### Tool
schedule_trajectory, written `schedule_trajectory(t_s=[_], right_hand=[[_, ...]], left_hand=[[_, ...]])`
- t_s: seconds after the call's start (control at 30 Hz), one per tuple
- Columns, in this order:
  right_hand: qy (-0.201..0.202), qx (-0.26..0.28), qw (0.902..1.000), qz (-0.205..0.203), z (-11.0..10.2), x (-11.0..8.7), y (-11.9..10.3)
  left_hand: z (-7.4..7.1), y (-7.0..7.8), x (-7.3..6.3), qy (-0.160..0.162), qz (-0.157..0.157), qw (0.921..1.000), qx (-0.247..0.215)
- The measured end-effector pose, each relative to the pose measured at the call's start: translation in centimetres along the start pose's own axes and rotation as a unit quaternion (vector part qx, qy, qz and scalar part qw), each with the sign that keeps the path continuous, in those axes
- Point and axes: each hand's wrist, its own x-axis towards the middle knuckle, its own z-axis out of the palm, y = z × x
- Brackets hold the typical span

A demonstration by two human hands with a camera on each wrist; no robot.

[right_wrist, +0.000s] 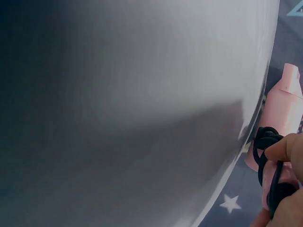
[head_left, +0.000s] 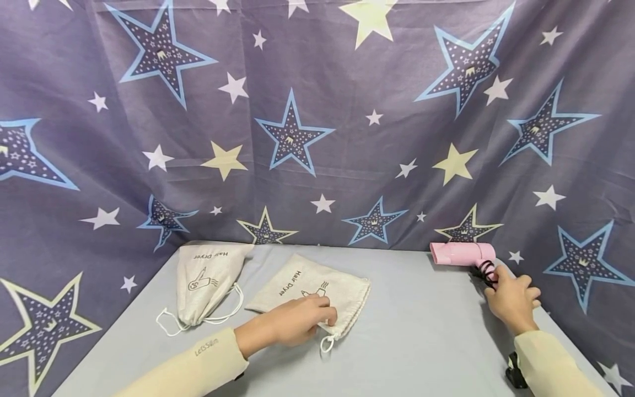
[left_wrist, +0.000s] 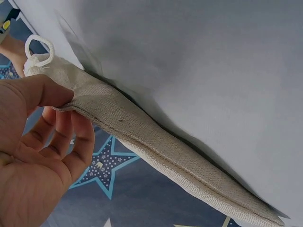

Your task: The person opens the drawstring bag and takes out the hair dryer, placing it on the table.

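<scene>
A beige drawstring bag (head_left: 297, 281) printed "Hair Dryer" lies near the middle of the table. My left hand (head_left: 300, 320) pinches its near edge between thumb and fingers, close to the white cord loop; in the left wrist view the hand (left_wrist: 47, 123) holds the cloth edge of the bag (left_wrist: 137, 123). At the far right, my right hand (head_left: 513, 298) grips the handle of a pink hair dryer (head_left: 461, 253). Its black cord (head_left: 486, 273) is wound around the handle. The right wrist view shows the fingers (right_wrist: 286, 149) around the cord-wrapped handle, the pink barrel (right_wrist: 281, 111) beyond them.
A second drawstring bag (head_left: 205, 281), also printed "Hair Dryer", lies at the left with its white cords loose. The grey-white table (head_left: 407, 331) ends at a star-patterned curtain (head_left: 317, 138) at the back and sides.
</scene>
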Motion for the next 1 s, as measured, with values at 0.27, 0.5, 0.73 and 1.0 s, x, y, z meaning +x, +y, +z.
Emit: schedule_trajectory(t_s=[0.27, 0.5, 0.73, 1.0], right_hand=[[-0.035, 0.019, 0.9979, 0.05, -0.2, 0.4, 0.5], [-0.069, 0.015, 0.9949, 0.072, -0.3, 0.5, 0.6], [-0.114, -0.008, 0.9887, 0.097, -0.8, 0.7, 0.5], [-0.088, -0.044, 0.9915, 0.085, -1.4, 0.5, -1.0]], left_hand=[[0.1, -0.1, 0.0, -0.005, -0.001, 1.0, -0.001], [0.0, 0.1, -0.1, -0.017, -0.005, 0.9998, -0.005], [-0.2, 0.2, 0.2, -0.033, -0.007, 0.9994, 0.0], [-0.2, 0.1, 0.2, -0.049, -0.02, 0.9986, -0.006]])
